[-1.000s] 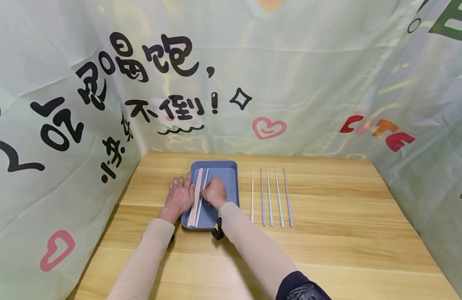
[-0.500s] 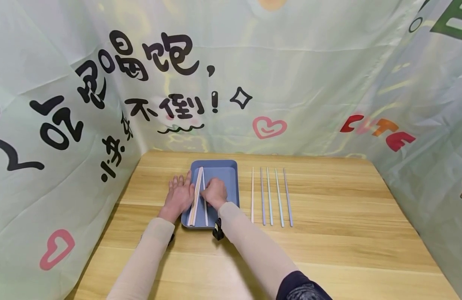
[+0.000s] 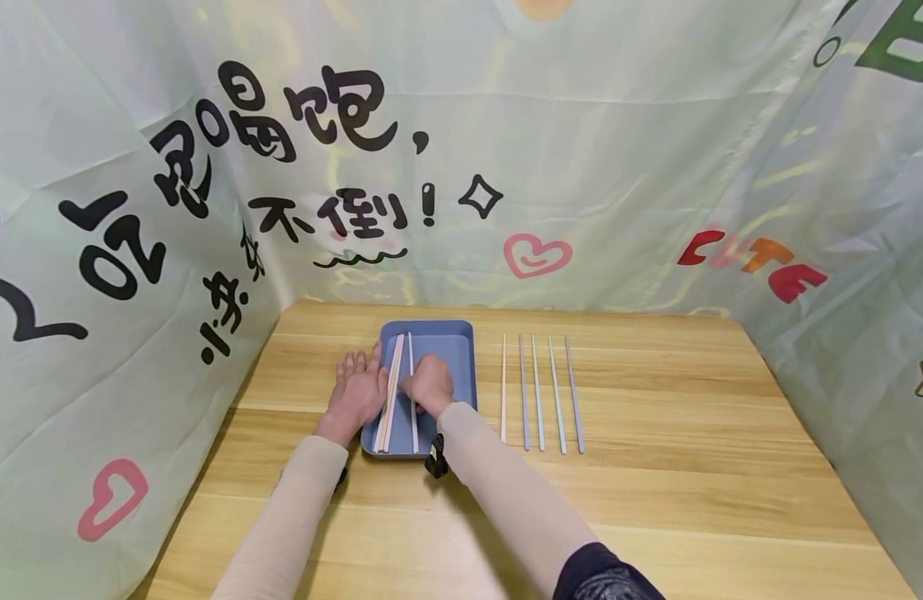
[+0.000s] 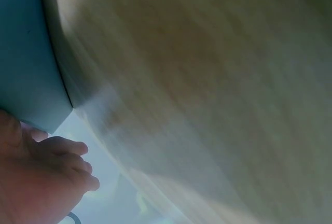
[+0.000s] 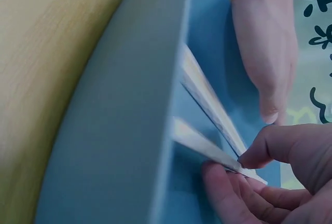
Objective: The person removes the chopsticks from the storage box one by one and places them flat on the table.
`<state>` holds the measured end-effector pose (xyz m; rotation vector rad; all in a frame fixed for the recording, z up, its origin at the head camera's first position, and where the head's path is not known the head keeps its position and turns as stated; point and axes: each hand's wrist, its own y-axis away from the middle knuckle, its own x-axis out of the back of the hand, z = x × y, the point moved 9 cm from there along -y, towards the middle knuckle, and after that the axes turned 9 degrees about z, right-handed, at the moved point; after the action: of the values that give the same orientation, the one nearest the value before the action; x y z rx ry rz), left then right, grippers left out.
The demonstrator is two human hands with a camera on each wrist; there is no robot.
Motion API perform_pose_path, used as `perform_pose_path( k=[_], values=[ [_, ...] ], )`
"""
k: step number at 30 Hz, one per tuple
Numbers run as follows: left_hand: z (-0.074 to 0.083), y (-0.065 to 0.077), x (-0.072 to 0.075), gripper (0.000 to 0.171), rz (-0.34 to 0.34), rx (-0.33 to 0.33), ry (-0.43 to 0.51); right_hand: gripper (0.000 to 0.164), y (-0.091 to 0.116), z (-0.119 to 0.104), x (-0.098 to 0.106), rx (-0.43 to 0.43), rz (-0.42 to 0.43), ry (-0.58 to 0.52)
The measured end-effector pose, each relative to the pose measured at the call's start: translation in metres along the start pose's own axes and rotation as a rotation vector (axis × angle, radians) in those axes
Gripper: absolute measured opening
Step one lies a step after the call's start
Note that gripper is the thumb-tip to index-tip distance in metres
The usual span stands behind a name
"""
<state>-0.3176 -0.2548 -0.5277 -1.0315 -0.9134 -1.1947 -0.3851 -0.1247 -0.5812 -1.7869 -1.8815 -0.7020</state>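
Note:
A blue-grey rectangular tray point(image 3: 450, 350) lies on the table with several pale chopsticks in it. A close bunch of chopsticks point(image 3: 397, 358) leans along the tray's left side. My left hand point(image 3: 358, 390) rests at the tray's left rim, fingers extended and a little spread. Inside the tray, my right hand point(image 3: 431, 385) pinches a single whitish chopstick point(image 3: 413, 429) between thumb and fingers near its middle. In the right wrist view, the pinched chopstick point(image 5: 205, 149) stands apart from the bunch point(image 5: 210, 99), which slants behind it. The left wrist view shows the left hand's curled fingers point(image 4: 72, 156) below the tray wall.
To the tray's right, several chopsticks in pink, lilac and light blue lie side by side, among them a light blue chopstick point(image 3: 538, 392). The wooden table point(image 3: 679, 467) is enclosed by printed fabric walls point(image 3: 619, 167) at the back and sides.
The pinched chopstick has moved right, away from the bunch, first at its near end and then at its far end. The left hand has stayed in place.

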Motion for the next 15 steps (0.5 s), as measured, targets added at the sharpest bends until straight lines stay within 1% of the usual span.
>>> perform_pose_path(
  k=[1,3,6,9,15],
  values=[
    [0.0,0.0,0.0,0.063,0.001,0.0,0.001,0.032,0.0,0.0,0.0,0.004,-0.001,0.005],
    [0.001,0.0,0.001,0.063,0.0,0.001,-0.001,0.033,0.007,-0.007,0.01,0.0,-0.018,0.002],
    [0.001,0.001,0.001,0.064,-0.004,0.004,0.0,0.032,0.024,-0.024,0.034,-0.012,-0.039,-0.026],
    [0.0,0.001,0.001,0.064,-0.007,0.01,0.009,0.035,0.039,-0.041,0.061,-0.031,-0.068,-0.081],
    [0.0,0.001,0.001,0.064,-0.012,0.011,0.013,0.042,0.039,-0.049,0.092,-0.009,-0.049,-0.121]
  ],
)
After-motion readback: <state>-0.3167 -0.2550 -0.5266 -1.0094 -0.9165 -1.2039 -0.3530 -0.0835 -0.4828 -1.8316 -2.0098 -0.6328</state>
